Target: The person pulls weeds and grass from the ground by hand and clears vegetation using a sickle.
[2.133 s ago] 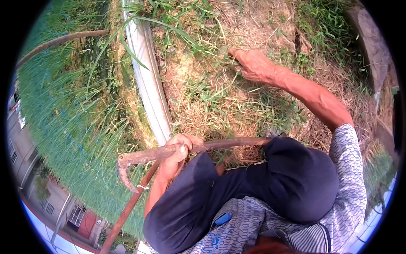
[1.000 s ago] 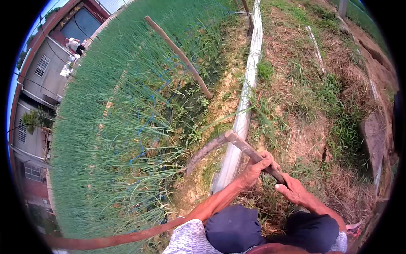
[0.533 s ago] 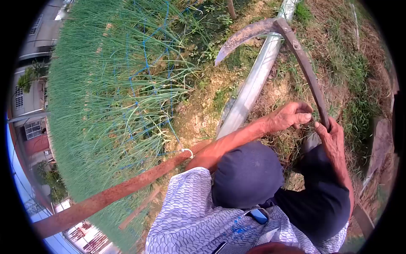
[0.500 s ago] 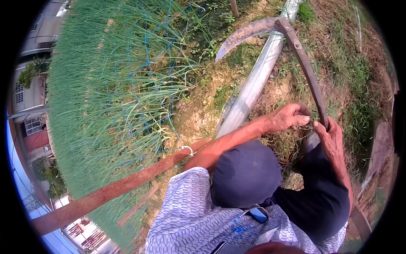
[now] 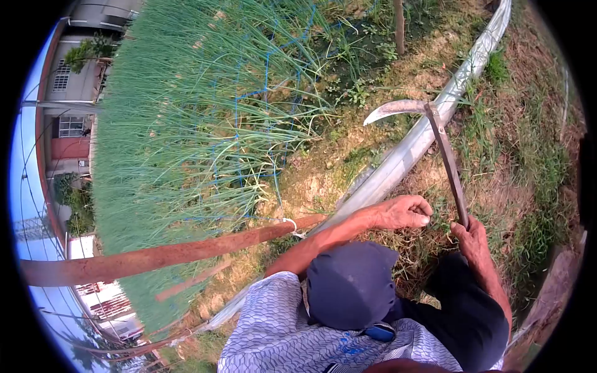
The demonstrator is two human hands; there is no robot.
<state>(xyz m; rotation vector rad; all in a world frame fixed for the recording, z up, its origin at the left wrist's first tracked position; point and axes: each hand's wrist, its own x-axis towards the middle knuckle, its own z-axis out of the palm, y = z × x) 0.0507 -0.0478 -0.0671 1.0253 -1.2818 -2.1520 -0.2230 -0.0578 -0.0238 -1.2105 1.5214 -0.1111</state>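
Note:
My right hand (image 5: 474, 239) is closed round the lower end of the wooden handle of a sickle (image 5: 449, 163). The sickle's curved, worn metal blade (image 5: 398, 109) points left, over bare soil and close to a pale plastic-covered strip. My left hand (image 5: 405, 212) hovers to the left of the handle, apart from it, above dry grass. Its fingers are curled in with the thumb against them; whatever may be inside is hidden. Below the hands, dry and green weeds (image 5: 404, 261) grow from the ground.
Rows of green onion-like plants (image 5: 186, 124) with blue netting string (image 5: 267, 74) fill the left side. A rusty pole (image 5: 161, 255) runs in from the left, tied with white cord. The plastic strip (image 5: 404, 158) crosses diagonally. A thin stake (image 5: 399, 28) stands beyond.
The view has shifted, so the plants and strip appear farther right. The sickle blade now appears lower and smaller, tilted away. My hands, close together before, are farther apart.

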